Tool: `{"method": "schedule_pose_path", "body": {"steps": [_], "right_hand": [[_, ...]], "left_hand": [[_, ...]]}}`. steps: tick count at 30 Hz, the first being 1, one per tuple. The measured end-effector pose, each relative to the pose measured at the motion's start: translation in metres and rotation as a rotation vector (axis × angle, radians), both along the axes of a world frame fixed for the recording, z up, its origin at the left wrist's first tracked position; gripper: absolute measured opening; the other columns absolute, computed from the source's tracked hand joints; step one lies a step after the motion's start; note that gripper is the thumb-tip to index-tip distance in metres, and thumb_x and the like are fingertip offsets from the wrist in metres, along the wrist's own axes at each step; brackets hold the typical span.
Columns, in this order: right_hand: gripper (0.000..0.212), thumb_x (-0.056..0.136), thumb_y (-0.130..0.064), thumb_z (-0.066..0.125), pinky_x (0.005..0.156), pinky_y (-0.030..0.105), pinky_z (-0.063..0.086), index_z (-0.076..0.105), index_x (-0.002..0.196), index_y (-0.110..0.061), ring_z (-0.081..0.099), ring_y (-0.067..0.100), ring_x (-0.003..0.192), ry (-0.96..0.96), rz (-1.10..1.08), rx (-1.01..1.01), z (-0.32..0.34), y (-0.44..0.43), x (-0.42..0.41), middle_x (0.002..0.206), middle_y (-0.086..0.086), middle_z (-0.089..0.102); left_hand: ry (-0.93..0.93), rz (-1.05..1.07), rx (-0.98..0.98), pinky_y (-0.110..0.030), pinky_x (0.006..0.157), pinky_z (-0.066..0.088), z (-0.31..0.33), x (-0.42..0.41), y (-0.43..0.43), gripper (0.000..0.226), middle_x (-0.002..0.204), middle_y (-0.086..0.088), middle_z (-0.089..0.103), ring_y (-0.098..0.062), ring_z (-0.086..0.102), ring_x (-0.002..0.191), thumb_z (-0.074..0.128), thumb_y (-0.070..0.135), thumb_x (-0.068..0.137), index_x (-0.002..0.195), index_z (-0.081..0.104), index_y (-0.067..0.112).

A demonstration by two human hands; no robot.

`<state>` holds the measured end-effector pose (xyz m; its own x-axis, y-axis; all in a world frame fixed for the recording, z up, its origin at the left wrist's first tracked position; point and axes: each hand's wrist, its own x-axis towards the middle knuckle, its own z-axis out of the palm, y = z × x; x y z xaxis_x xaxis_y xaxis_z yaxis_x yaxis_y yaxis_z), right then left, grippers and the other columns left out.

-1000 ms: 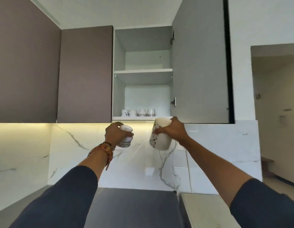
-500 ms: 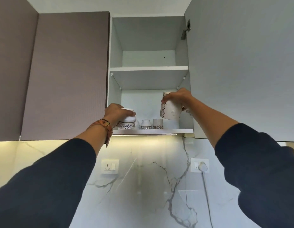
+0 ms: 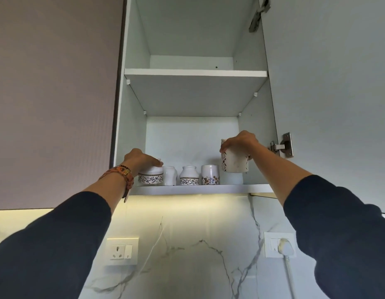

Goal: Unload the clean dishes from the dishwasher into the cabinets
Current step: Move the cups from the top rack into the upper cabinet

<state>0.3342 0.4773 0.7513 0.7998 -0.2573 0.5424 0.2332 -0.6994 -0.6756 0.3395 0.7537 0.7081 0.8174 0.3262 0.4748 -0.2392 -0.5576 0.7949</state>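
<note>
The wall cabinet stands open, and its bottom shelf (image 3: 230,187) carries a row of white patterned cups. My left hand (image 3: 142,159) grips from above a short white cup with a floral band (image 3: 151,177), which sits at the shelf's left end. My right hand (image 3: 239,143) holds a taller white mug with a dark leaf pattern (image 3: 234,162) by its rim, a little above the shelf at the right end. Between them stand a plain white cup (image 3: 170,175), a rounded floral cup (image 3: 188,175) and a straight floral cup (image 3: 210,174).
The upper shelf (image 3: 196,72) shows nothing on it from below. The open cabinet door (image 3: 329,93) hangs to the right on its hinge (image 3: 283,148). A closed brown cabinet door (image 3: 55,100) is at the left. Two wall sockets (image 3: 122,251) (image 3: 279,244) sit on the marble backsplash below.
Both hands rose from below the cabinet to its bottom shelf. The short cup now sits on the shelf's left end; the tall mug moved inside at the right.
</note>
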Motion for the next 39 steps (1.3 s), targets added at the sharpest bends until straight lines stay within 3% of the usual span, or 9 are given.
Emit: {"method": "schedule_pose_path", "body": {"steps": [5, 7, 11, 16, 19, 24, 30, 36, 39], "right_hand": [[0.061, 0.063, -0.029, 0.082, 0.067, 0.034, 0.049, 0.059, 0.114, -0.003, 0.056, 0.029, 0.086, 0.053, -0.059, -0.008, -0.009, -0.004, 0.024, 0.111, 0.014, 0.056], [0.064, 0.063, -0.028, 0.081, 0.068, 0.034, 0.048, 0.057, 0.117, -0.003, 0.055, 0.029, 0.088, 0.084, -0.075, -0.018, -0.013, -0.003, 0.031, 0.117, 0.014, 0.054], [0.072, 0.064, -0.028, 0.081, 0.073, 0.035, 0.048, 0.051, 0.125, -0.003, 0.058, 0.030, 0.107, 0.137, -0.095, -0.034, -0.017, 0.003, 0.043, 0.129, 0.016, 0.050], [0.071, 0.069, -0.032, 0.079, 0.094, 0.035, 0.049, 0.049, 0.128, -0.005, 0.053, 0.029, 0.117, 0.165, -0.122, -0.052, -0.016, 0.004, 0.058, 0.122, 0.012, 0.050], [0.069, 0.072, -0.034, 0.076, 0.100, 0.037, 0.046, 0.049, 0.129, -0.006, 0.050, 0.030, 0.122, 0.181, -0.121, -0.075, -0.015, 0.004, 0.060, 0.120, 0.012, 0.048], [0.074, 0.070, -0.033, 0.078, 0.090, 0.038, 0.048, 0.048, 0.130, -0.003, 0.053, 0.029, 0.119, 0.178, -0.130, -0.085, -0.019, 0.003, 0.067, 0.132, 0.015, 0.049], [0.070, 0.069, -0.033, 0.079, 0.079, 0.038, 0.050, 0.051, 0.125, -0.001, 0.057, 0.030, 0.113, 0.146, -0.125, -0.092, -0.021, 0.002, 0.074, 0.104, 0.012, 0.048], [0.070, 0.070, -0.033, 0.079, 0.080, 0.032, 0.047, 0.050, 0.124, 0.001, 0.055, 0.028, 0.116, 0.089, -0.130, -0.087, -0.025, 0.002, 0.081, 0.128, 0.015, 0.054], [0.051, 0.072, -0.034, 0.078, 0.078, 0.028, 0.042, 0.056, 0.108, -0.005, 0.055, 0.028, 0.115, 0.110, -0.097, -0.084, -0.024, 0.002, 0.078, 0.127, 0.014, 0.055]], "left_hand": [[0.035, -0.047, -0.006, -0.045, 0.097, 0.049, -0.003, 0.025, 0.004, 0.077, 0.128, -0.021, 0.054, -0.035, 0.054, 0.116, 0.083, 0.026, 0.066, 0.126, 0.045, -0.003], [0.044, -0.072, -0.021, -0.045, 0.095, 0.050, -0.002, 0.030, 0.005, 0.074, 0.126, -0.021, 0.054, -0.034, 0.055, 0.115, 0.082, 0.021, 0.068, 0.126, 0.043, -0.002], [0.071, -0.078, -0.003, -0.046, 0.091, 0.052, 0.001, 0.036, 0.014, 0.068, 0.120, -0.022, 0.058, -0.035, 0.058, 0.110, 0.084, 0.018, 0.065, 0.119, 0.049, -0.004], [0.101, -0.055, 0.064, -0.041, 0.088, 0.053, 0.006, 0.037, 0.022, 0.057, 0.104, -0.018, 0.056, -0.034, 0.059, 0.092, 0.086, 0.022, 0.064, 0.103, 0.052, -0.002], [0.107, -0.028, 0.101, -0.039, 0.088, 0.051, 0.010, 0.035, 0.021, 0.055, 0.102, -0.017, 0.056, -0.033, 0.056, 0.089, 0.084, 0.022, 0.067, 0.105, 0.052, -0.002], [0.118, -0.004, 0.150, -0.035, 0.081, 0.049, 0.012, 0.032, 0.022, 0.058, 0.102, -0.018, 0.059, -0.031, 0.056, 0.089, 0.084, 0.024, 0.067, 0.108, 0.054, -0.003], [0.058, 0.013, 0.147, -0.035, 0.086, 0.051, 0.010, 0.034, 0.021, 0.062, 0.097, -0.016, 0.059, -0.029, 0.056, 0.087, 0.085, 0.023, 0.066, 0.112, 0.056, -0.006], [0.042, 0.022, 0.132, -0.039, 0.091, 0.050, 0.008, 0.030, 0.022, 0.069, 0.116, -0.022, 0.062, -0.033, 0.060, 0.106, 0.086, 0.025, 0.063, 0.116, 0.055, -0.007], [0.025, 0.080, 0.174, -0.037, 0.089, 0.050, 0.007, 0.022, 0.020, 0.073, 0.115, -0.022, 0.063, -0.034, 0.059, 0.110, 0.085, 0.035, 0.063, 0.116, 0.056, -0.007]]}}
